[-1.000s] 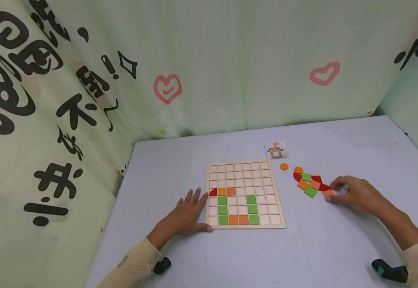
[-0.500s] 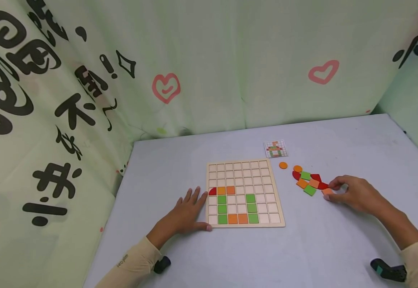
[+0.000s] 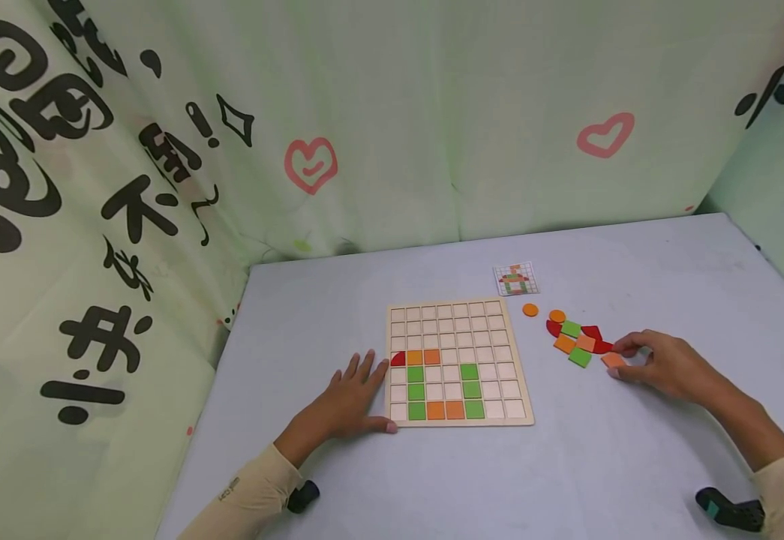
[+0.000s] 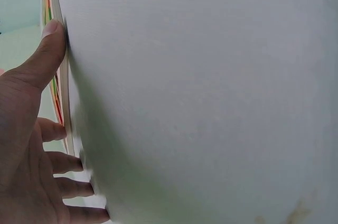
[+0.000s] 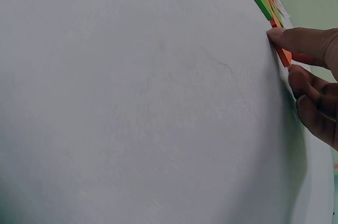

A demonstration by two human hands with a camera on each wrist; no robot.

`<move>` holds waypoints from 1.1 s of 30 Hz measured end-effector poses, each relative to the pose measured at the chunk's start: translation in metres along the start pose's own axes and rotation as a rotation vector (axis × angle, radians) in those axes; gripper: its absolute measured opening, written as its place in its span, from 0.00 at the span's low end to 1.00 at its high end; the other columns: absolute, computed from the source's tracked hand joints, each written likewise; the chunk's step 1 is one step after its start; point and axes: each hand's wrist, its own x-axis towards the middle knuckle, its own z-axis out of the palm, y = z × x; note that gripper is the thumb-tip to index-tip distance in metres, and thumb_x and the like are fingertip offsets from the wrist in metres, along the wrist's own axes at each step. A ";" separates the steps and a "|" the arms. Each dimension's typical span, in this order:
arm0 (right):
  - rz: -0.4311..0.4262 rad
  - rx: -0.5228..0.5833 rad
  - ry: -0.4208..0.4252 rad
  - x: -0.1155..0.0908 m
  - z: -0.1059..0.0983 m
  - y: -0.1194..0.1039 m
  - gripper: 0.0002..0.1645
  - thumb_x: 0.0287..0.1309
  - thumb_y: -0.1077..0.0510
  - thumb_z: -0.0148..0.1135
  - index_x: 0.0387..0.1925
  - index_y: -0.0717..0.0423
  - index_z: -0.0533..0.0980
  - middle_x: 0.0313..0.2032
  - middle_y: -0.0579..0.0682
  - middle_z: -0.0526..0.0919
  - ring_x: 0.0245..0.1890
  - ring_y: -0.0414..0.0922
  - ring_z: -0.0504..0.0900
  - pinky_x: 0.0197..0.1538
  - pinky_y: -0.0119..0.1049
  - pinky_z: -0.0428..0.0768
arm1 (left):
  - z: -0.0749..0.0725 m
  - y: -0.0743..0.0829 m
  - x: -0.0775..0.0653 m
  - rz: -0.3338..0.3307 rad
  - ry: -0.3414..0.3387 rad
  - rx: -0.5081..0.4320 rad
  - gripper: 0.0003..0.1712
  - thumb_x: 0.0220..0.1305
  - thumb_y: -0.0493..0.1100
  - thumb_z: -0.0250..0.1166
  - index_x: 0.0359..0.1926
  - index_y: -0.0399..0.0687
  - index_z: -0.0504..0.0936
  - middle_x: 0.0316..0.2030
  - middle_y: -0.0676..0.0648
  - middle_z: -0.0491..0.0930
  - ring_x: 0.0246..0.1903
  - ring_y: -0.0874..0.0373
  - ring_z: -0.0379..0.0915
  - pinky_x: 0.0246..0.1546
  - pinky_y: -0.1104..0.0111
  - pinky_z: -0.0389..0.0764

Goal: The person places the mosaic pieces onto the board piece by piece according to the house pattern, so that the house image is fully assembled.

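A wooden grid board (image 3: 461, 426) lies on the table with green, orange and red tiles set in some cells. My left hand (image 3: 354, 401) rests spread at the board's left side, with the thumb at its lower left corner. In the left wrist view, the thumb and fingers touch the board's edge. My right hand (image 3: 668, 365) is at the loose pile, thumb and index finger around an orange square tile (image 3: 612, 361). Its index fingertip touches a red curved tile (image 3: 602, 347) beside it. In the right wrist view, the fingers partly hide these tiles.
More loose tiles lie left of the right hand, including a green square (image 3: 579, 358) and an orange disc (image 3: 530, 310). A small pattern card (image 3: 516, 279) lies behind the board. A pale curtain (image 3: 392, 127) hangs beyond the table's far edge.
The red curved tile has shifted slightly left, away from the orange square tile at the right hand. The left hand stays at the board, and the whole head view drifts slightly.
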 end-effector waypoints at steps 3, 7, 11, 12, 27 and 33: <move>0.005 0.016 -0.009 0.000 0.001 -0.001 0.33 0.51 0.52 0.77 0.54 0.67 0.77 0.45 0.66 0.81 0.39 0.50 0.74 0.28 0.31 0.75 | 0.000 0.000 0.000 -0.001 0.002 -0.004 0.65 0.51 0.76 0.68 0.80 0.52 0.50 0.80 0.38 0.45 0.78 0.35 0.39 0.70 0.37 0.57; 0.006 0.031 -0.011 -0.001 0.002 -0.003 0.31 0.52 0.53 0.76 0.54 0.66 0.76 0.45 0.65 0.81 0.36 0.48 0.74 0.27 0.31 0.75 | 0.001 -0.001 0.000 0.000 0.003 -0.009 0.66 0.51 0.76 0.68 0.80 0.52 0.50 0.79 0.38 0.45 0.78 0.35 0.40 0.70 0.37 0.57; -0.010 0.037 0.000 -0.002 0.002 -0.004 0.29 0.53 0.56 0.75 0.53 0.64 0.75 0.43 0.62 0.81 0.33 0.46 0.73 0.26 0.29 0.73 | 0.001 -0.001 -0.001 0.000 0.005 -0.013 0.65 0.51 0.76 0.68 0.80 0.52 0.50 0.79 0.38 0.46 0.78 0.35 0.40 0.70 0.37 0.57; -0.016 0.036 0.005 -0.003 0.002 -0.003 0.28 0.53 0.56 0.75 0.53 0.64 0.75 0.42 0.61 0.81 0.33 0.46 0.73 0.26 0.29 0.73 | 0.001 -0.001 -0.001 0.000 0.004 -0.015 0.65 0.51 0.76 0.68 0.80 0.52 0.50 0.79 0.38 0.46 0.78 0.35 0.40 0.70 0.37 0.57; -0.096 0.062 0.056 -0.007 0.003 -0.005 0.19 0.56 0.61 0.71 0.49 0.60 0.77 0.36 0.52 0.81 0.23 0.38 0.69 0.24 0.30 0.70 | 0.001 0.000 -0.001 0.005 0.001 -0.014 0.65 0.51 0.75 0.68 0.80 0.52 0.50 0.80 0.38 0.45 0.78 0.35 0.39 0.70 0.37 0.57; -0.072 0.063 0.017 -0.005 0.003 -0.008 0.21 0.59 0.59 0.69 0.53 0.58 0.76 0.36 0.53 0.81 0.25 0.39 0.70 0.25 0.30 0.71 | 0.001 -0.001 0.000 0.005 0.008 -0.004 0.65 0.51 0.76 0.68 0.80 0.52 0.50 0.80 0.38 0.46 0.78 0.34 0.40 0.70 0.37 0.58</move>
